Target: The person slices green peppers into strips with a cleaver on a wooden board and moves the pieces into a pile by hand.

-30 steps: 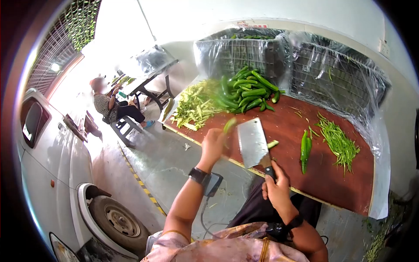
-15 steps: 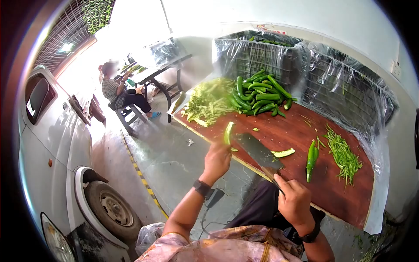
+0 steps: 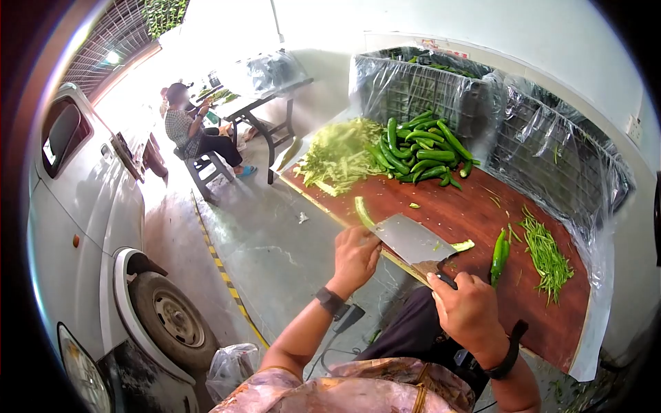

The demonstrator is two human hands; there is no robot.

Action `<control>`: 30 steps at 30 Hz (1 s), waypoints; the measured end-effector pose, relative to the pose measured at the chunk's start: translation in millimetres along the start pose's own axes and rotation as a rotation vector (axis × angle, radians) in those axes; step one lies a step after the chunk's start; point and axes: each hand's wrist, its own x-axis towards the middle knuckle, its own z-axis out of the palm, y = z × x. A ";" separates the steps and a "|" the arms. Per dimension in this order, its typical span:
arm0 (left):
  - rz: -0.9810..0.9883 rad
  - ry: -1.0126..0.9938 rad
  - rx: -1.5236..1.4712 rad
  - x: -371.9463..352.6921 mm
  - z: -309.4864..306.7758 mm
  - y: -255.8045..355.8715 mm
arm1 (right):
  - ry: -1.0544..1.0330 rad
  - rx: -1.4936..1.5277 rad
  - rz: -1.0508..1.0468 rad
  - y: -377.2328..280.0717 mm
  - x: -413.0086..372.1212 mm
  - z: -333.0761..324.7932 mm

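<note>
**A:** Give us the wide view first!

**B:** There's a white van (image 3: pixel 76 206) well off to the outer side of my left hand (image 3: pixel 356 255). Far beyond both hands, the plastic-wrapped crates (image 3: pixel 420 89) stand along the wall. In front of them runs the red-brown tabletop (image 3: pixel 475 206), and both my hands are right at its near edge.

**A:** Anyone else about?

**B:** A seated person (image 3: pixel 189 134), a long way out past my left hand, beside another table.

**A:** And what's on the board?

**B:** Straight beyond my left hand is a heap of pale cut strips (image 3: pixel 341 155). Touching that, ahead of my right hand (image 3: pixel 469 310), is a pile of whole green peppers (image 3: pixel 421 151). Out to the right hand's outer side there's a scatter of thin stems (image 3: pixel 547 255).

**A:** The knife?

**B:** That's the cleaver (image 3: pixel 412 239), with my right hand clamped tight round its handle. The blade lies broad side up between my two hands, its far corner right up against my left fingers.

**A:** And the left hand?

**B:** It's closed on a pepper strip (image 3: pixel 363 212), which pokes up out of my fingers, away from me, over the tabletop's edge.

**A:** Any small stuff?

**B:** Two loose peppers (image 3: pixel 500 255) lie side by side just beyond my right hand, slightly to its outside. A cut pepper piece (image 3: pixel 463 245) peeks out from the cleaver's far edge, between the blade and that pair.
</note>
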 end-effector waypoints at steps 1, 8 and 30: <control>-0.002 -0.001 0.000 -0.3 0.6 -0.1 | -0.002 0.001 -0.001 -0.4 2.5 0.5; -0.061 -0.063 -0.065 0.5 4.5 -5.2 | 0.010 0.006 -0.022 6.5 10.3 15.1; 0.023 -0.070 0.036 2.9 0.0 3.2 | 0.061 0.116 -0.004 20.7 30.5 22.3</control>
